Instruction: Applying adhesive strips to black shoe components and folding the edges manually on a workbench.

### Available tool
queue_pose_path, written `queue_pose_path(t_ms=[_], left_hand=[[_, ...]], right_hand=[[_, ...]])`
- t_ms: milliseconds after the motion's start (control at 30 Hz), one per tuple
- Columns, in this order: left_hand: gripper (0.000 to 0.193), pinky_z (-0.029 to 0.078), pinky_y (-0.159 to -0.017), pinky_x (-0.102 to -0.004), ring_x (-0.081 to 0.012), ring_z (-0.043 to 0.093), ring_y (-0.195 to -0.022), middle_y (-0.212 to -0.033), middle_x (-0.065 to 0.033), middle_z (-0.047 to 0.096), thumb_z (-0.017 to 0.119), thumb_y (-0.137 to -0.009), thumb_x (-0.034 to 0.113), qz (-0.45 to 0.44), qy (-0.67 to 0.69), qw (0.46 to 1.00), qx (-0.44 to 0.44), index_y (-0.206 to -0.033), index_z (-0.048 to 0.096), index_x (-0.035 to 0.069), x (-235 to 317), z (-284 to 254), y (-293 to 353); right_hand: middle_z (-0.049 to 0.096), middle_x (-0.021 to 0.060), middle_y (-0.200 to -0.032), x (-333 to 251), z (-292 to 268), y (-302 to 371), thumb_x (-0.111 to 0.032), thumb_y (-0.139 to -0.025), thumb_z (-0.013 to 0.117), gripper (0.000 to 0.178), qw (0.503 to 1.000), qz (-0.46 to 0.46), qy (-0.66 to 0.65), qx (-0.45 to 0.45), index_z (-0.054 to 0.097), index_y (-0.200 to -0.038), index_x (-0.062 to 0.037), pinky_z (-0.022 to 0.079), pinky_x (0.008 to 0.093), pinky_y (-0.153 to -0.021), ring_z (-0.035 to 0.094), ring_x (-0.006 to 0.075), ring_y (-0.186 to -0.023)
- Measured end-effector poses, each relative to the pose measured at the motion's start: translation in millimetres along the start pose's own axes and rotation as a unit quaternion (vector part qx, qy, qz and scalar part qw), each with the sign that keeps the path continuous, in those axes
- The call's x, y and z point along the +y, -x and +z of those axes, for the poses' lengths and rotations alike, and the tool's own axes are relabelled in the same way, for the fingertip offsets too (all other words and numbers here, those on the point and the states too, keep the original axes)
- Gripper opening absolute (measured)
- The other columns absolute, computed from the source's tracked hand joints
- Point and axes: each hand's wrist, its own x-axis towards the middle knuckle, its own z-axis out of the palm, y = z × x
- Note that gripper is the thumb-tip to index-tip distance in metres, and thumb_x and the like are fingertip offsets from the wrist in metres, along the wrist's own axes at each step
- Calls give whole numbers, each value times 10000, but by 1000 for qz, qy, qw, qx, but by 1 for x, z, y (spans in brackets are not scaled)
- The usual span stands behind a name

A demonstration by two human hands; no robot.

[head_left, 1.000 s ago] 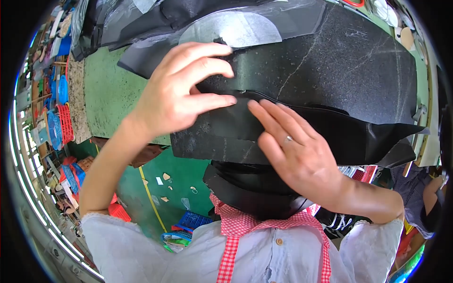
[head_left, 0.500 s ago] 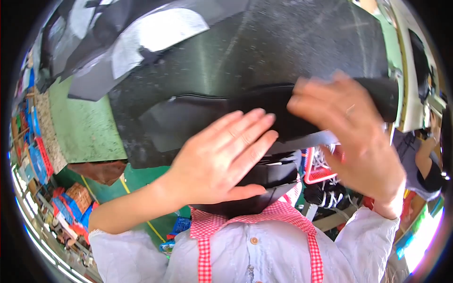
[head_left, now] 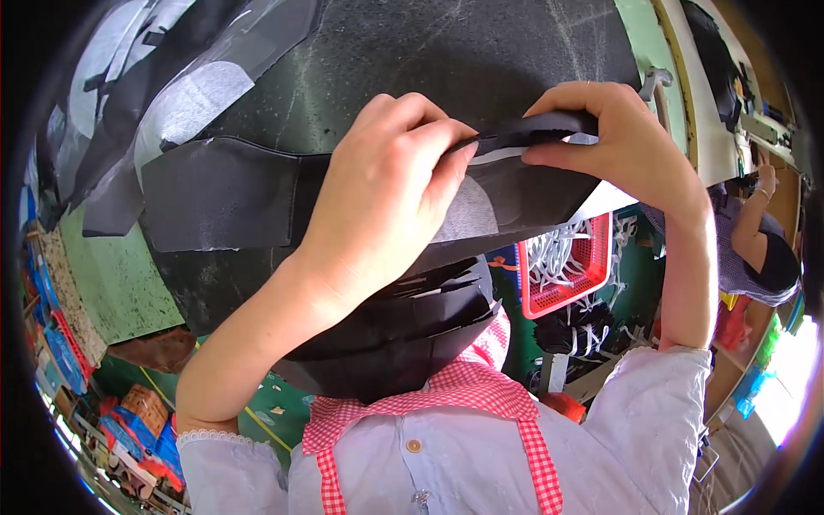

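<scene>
A long black leather-like panel (head_left: 221,196) with a seam across it lies along the near side of the dark work surface. My left hand (head_left: 378,184) pinches its upper edge between thumb and fingers near the middle. Further right, my right hand (head_left: 631,142) grips the same edge, thumb below and fingers above, and the edge is folded over between the hands. A thin white strip shows under that fold. Below it a pale rounded patch (head_left: 470,209) is visible on the panel, partly hidden by my left hand.
More black and grey pieces with whitish patches (head_left: 196,101) lie at the far left of the dark work surface (head_left: 403,51). Several black pieces (head_left: 399,343) are stacked against my apron. A red basket (head_left: 590,283) holds white strips. Another person (head_left: 748,236) is at the right.
Both hands were flat or loosely spread over the panel, the right one blurred. Now they pinch its upper edge, which is lifted and folded. The whole view has shifted slightly.
</scene>
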Motion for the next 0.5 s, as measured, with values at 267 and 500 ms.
queue_pose_path(t_ms=[267, 500], left_hand=[[293, 545, -845, -401, -282, 633, -981, -1071, -86, 627, 770, -786, 5, 78, -77, 993, -43, -1079, 766, 17, 12, -3, 4], [448, 579, -799, -391, -292, 630, -998, -1102, -75, 620, 795, -684, 12, 112, -154, 981, -47, -1130, 767, 51, 17, 0, 7]], right_hand=[[697, 61, -909, 32, 41, 1, 0, -699, 834, 277, 966, -183, -52, 174, 771, -953, -90, 526, 361, -789, 683, 289, -912], [678, -28, -1026, 43, 43, 14, -105, -572, 789, 374, 922, -263, 118, 258, 800, -940, -172, 473, 384, -927, 636, 219, -1021]])
